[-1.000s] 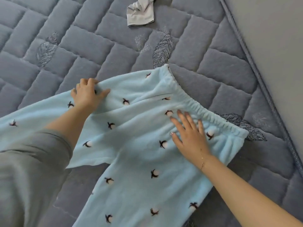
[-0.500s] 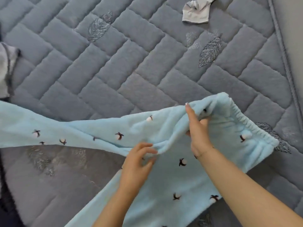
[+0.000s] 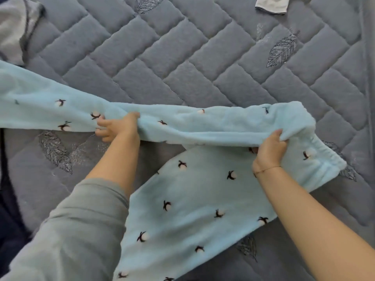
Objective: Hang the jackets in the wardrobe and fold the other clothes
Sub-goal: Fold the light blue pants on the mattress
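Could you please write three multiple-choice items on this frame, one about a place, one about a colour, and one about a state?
1. Where does the small white-grey garment lie?
A. At the far right of the mattress
B. Under the right hand
C. On the pajama pants

2. What colour are the pajama pants?
A. Dark red
B. Light blue with small dark-and-white motifs
C. Plain yellow

3. What are the hands doing?
A. Both rest flat on the mattress
B. Only the left hand touches fabric
C. Both hold a grip on one pant leg, the left hand along the leg and the right hand near the waistband

Answers:
1 A, it shows at the top right edge of the view, apart from the pants.
2 B, the fleece is pale blue and dotted.
3 C, fingers of both hands curl round the fabric.
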